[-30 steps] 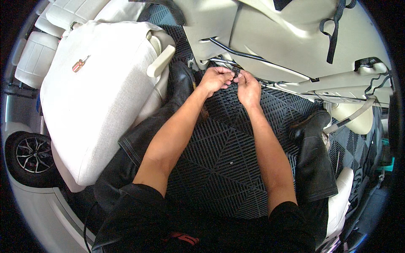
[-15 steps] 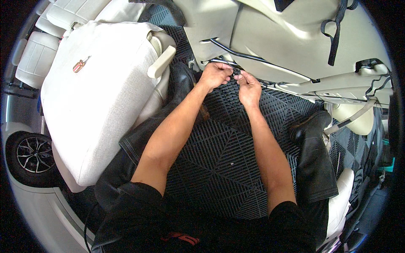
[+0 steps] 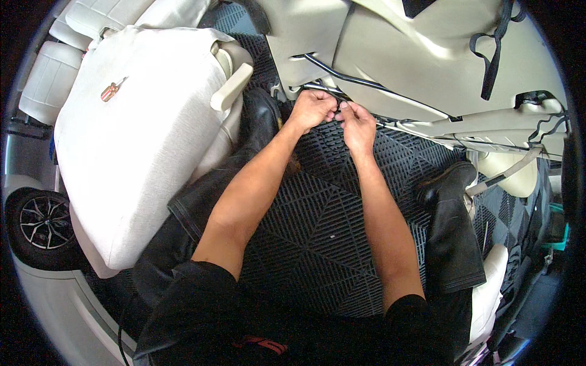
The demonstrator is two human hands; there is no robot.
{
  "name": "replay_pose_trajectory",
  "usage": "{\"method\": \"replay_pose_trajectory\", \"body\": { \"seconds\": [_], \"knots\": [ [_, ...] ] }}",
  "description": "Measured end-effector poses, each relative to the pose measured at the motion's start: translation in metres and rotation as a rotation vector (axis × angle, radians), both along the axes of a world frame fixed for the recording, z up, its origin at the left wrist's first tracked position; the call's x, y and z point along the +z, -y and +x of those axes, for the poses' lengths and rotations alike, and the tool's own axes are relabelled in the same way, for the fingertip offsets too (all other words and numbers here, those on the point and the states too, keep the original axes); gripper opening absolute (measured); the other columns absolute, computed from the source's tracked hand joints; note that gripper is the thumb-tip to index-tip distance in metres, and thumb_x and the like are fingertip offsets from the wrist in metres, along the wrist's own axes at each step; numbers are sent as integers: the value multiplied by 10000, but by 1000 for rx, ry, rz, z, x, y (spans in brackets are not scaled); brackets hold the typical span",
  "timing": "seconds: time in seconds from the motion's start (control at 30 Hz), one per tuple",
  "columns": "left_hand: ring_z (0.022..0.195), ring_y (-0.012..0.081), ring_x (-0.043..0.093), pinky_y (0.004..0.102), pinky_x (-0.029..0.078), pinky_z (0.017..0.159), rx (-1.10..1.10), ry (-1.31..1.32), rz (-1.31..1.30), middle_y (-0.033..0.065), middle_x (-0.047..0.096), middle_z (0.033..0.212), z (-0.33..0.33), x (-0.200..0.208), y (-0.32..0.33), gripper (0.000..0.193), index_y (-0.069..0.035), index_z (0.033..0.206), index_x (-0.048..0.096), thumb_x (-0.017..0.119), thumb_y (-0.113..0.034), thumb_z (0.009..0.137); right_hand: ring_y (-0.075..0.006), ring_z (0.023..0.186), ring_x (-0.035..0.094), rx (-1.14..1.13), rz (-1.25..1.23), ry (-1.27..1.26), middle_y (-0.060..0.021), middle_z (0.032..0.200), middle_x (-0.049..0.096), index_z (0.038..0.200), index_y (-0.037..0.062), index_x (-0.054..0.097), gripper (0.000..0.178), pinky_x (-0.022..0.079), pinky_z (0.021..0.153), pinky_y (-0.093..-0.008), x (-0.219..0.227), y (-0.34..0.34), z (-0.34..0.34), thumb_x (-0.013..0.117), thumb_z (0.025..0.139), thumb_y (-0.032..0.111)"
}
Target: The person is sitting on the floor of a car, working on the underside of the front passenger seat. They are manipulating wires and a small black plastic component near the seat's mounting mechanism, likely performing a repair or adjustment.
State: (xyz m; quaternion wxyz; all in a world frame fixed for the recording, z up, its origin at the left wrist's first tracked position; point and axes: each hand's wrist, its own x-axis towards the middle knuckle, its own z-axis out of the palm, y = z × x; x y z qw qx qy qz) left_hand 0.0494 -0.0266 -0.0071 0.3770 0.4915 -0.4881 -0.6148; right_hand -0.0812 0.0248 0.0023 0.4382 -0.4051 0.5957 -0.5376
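Note:
Close together at the lower edge of the beige panel (image 3: 390, 61), both hands pinch at a small black piece, mostly hidden by the fingers; its kind cannot be told. My left hand (image 3: 312, 111) has its fingers curled and pressed together. Just beside it, my right hand (image 3: 358, 127) pinches with thumb and forefinger, the other fingers bent. A black cable (image 3: 366, 84) comes out of a slot in the panel and slants down to the right above the hands. More dark wiring runs along the panel's bottom edge, behind the fingertips.
A white-covered seat (image 3: 140, 140) with a beige lever (image 3: 232, 88) stands at left, a screwdriver (image 3: 110, 91) lying on it. Ridged black mat (image 3: 317, 244) covers the floor. A black strap (image 3: 489, 67) hangs at upper right. A wheel (image 3: 46, 222) shows at far left.
My right hand has shifted slightly left and its thumb now covers more of the small black piece. The left hand stays nearly in place. The view has moved a little.

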Motion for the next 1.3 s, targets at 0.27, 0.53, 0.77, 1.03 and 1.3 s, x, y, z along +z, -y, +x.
{"method": "replay_pose_trajectory", "body": {
  "seconds": [0.27,0.53,0.77,1.03,1.3],
  "knots": [
    [598,97,571,249,469,560,186,-18,-170,45,650,700,-15,-10,-10,113,22,810,684,626,-76,814,-111,465,500,53,211,149,-20,593,566,810,12,656,302,383,432,-251,12,3,-4,575,948,269],
    [660,91,602,249,503,617,137,152,-323,41,687,779,-4,-13,-15,208,39,967,703,665,-131,855,-93,469,508,47,277,226,-14,626,574,931,9,644,241,418,413,-236,16,6,-5,672,896,246],
    [683,180,656,323,531,663,5,558,-489,126,699,804,6,18,-9,211,22,973,692,640,-142,849,-86,497,544,-49,150,284,-28,665,611,1017,-26,648,244,443,439,-229,-1,3,2,702,867,159],
    [896,357,644,444,527,800,-382,959,-935,171,654,927,13,44,6,196,-24,985,683,587,-125,847,-97,508,555,-16,133,266,-39,678,618,1129,-53,618,354,458,462,-226,-4,4,1,708,860,159],
    [858,373,648,461,534,772,-564,1040,-1040,172,634,911,10,55,20,174,-1,866,644,599,-167,840,-99,517,554,-33,120,278,-39,676,611,1093,-59,630,315,450,459,-231,-7,6,1,699,863,143]
  ]
}}
